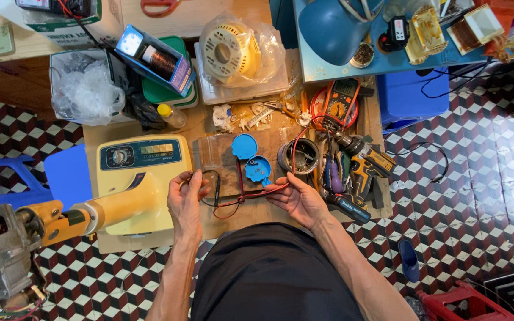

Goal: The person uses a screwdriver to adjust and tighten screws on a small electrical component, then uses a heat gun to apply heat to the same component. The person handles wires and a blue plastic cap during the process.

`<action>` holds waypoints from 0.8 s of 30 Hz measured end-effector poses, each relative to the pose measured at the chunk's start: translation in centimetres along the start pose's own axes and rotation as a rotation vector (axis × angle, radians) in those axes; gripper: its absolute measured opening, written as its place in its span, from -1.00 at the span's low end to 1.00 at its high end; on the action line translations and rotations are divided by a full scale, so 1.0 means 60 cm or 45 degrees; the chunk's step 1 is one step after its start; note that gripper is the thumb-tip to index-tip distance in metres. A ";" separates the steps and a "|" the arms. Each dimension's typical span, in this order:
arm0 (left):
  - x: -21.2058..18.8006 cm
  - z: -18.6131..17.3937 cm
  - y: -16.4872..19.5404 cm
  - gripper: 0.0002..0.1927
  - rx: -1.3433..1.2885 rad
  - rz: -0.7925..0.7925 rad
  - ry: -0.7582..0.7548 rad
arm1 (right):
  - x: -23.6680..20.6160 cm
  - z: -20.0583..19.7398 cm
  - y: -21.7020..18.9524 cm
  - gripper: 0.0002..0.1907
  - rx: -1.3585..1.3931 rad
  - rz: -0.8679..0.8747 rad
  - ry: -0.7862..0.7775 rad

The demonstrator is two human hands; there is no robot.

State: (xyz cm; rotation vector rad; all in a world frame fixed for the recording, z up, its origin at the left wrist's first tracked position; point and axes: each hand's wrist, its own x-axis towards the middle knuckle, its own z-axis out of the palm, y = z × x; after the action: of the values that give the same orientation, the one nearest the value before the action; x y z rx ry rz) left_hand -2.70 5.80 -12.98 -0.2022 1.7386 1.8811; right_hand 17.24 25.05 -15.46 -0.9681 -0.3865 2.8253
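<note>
Above the dark-clothed lap, thin red and black test leads are being pinched taut between left hand and right hand, both closed, keeping them untangled over the cluttered wooden table.

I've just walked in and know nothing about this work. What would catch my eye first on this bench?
Probably the big yellow appliance housing at the left of the bench, with a dial panel on top. In the middle, the left hand and right hand hold red and black wires beside two round blue caps. To the right lie an orange multimeter and a cordless drill.
</note>
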 end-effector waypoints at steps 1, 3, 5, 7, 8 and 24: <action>-0.003 0.008 -0.001 -0.64 0.010 -0.014 -0.024 | -0.003 0.006 -0.008 -0.63 0.088 -0.018 -0.020; -0.011 0.027 -0.005 -0.63 0.030 -0.044 -0.072 | -0.010 0.017 -0.030 -0.60 0.300 -0.071 -0.172; -0.021 0.044 -0.009 -0.62 0.022 -0.030 -0.213 | -0.019 0.026 -0.057 -0.56 0.553 -0.142 -0.432; -0.033 0.059 -0.014 -0.62 0.087 -0.089 -0.302 | -0.043 0.029 -0.087 -0.47 0.437 -0.364 -0.114; -0.039 0.063 -0.016 -0.62 0.155 -0.151 -0.317 | -0.053 0.030 -0.101 -0.41 0.376 -0.470 0.043; -0.067 0.079 -0.039 -0.61 0.156 -0.110 -0.557 | -0.151 0.001 -0.275 -0.47 -1.348 -0.739 0.549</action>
State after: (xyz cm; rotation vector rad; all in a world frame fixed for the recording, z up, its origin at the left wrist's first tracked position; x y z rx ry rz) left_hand 3.02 9.10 -12.42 0.1682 1.5084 1.6037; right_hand 24.99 39.01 -5.46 -1.2562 -1.8122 1.7161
